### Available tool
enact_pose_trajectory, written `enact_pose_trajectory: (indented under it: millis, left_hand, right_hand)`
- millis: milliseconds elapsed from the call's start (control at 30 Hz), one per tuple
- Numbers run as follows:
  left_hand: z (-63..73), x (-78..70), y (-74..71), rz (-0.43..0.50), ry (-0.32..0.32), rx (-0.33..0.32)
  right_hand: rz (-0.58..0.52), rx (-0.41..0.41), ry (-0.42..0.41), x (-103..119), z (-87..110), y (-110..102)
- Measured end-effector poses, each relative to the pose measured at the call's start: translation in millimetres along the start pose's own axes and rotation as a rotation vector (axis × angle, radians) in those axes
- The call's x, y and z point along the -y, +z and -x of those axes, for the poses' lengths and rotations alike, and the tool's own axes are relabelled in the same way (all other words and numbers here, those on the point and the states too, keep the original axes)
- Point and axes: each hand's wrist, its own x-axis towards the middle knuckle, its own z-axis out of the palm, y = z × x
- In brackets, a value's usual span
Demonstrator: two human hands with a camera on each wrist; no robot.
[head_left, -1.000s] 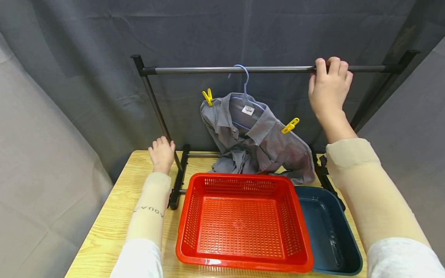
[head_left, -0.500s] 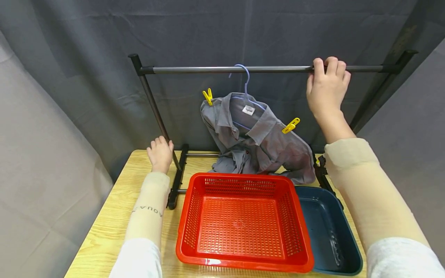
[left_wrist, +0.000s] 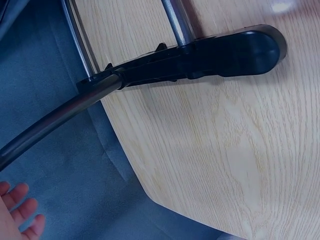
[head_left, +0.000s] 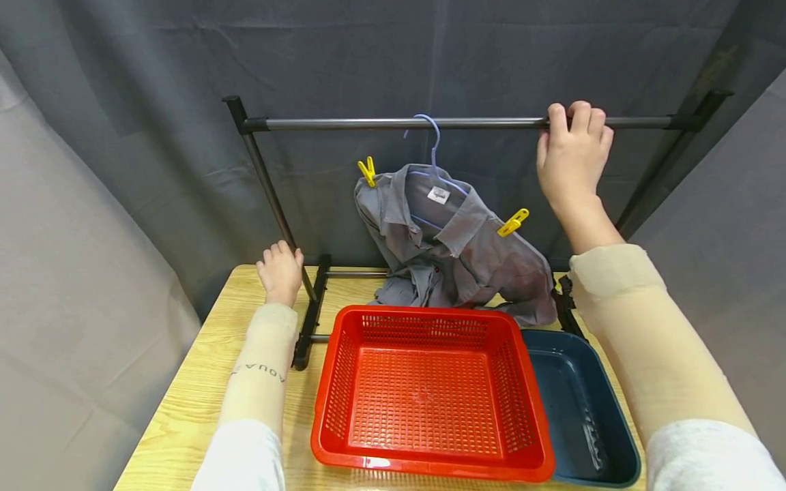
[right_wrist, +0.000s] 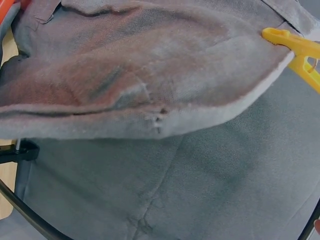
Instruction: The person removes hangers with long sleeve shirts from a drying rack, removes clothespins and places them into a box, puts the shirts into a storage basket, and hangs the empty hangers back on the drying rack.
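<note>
A black clothes rack (head_left: 344,124) stands on the wooden table. My right hand (head_left: 574,153) grips its top bar from above, right of centre; the right wrist view shows only a fingertip (right_wrist: 317,226) at its edge. My left hand (head_left: 280,273) is beside the rack's left post, fingers extended; in the left wrist view its fingers (left_wrist: 22,210) lie apart from the post (left_wrist: 60,117), thumb unseen. A grey shirt (head_left: 451,245) hangs from the bar on a light-blue hanger (head_left: 436,140). One yellow clothespin (head_left: 367,171) is on its left shoulder, another clothespin (head_left: 513,222) on the right.
A red plastic basket (head_left: 430,470) stands at the front, overlapping a dark blue tray (head_left: 632,436) on its right. Behind the basket, the shirt's lower part bunches up. The table (head_left: 202,368) ends at the left; grey cloth (head_left: 184,61) hangs behind.
The rack has shifted slightly left, and both hands have moved left with it. The shirt, hanger and basket stay almost in place.
</note>
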Motion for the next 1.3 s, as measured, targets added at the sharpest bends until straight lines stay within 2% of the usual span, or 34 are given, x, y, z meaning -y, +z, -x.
enact_pose_trajectory:
  millis: [300, 633, 967, 1300]
  left_hand:
    - [-2.0, 1.3, 1.9, 0.005, -0.012, 0.007]
    - [-2.0, 1.9, 0.3, 0.004, -0.022, -0.017]
    - [-3.4, 3.3, 0.1, 0.014, -0.041, 0.024]
    - [-3.3, 4.2, 0.5, 0.017, -0.045, 0.012]
  right_hand:
    - [-0.01, -0.007, -0.005, 1.4, -1.3, 4.8]
    - [-0.025, -0.031, -0.012, 4.8, -2.3, 6.6]
    - [-0.013, -0.005, -0.002, 7.3, -1.2, 4.9]
    - [-0.019, -0.009, -0.005, 9.4, -0.7, 4.4]
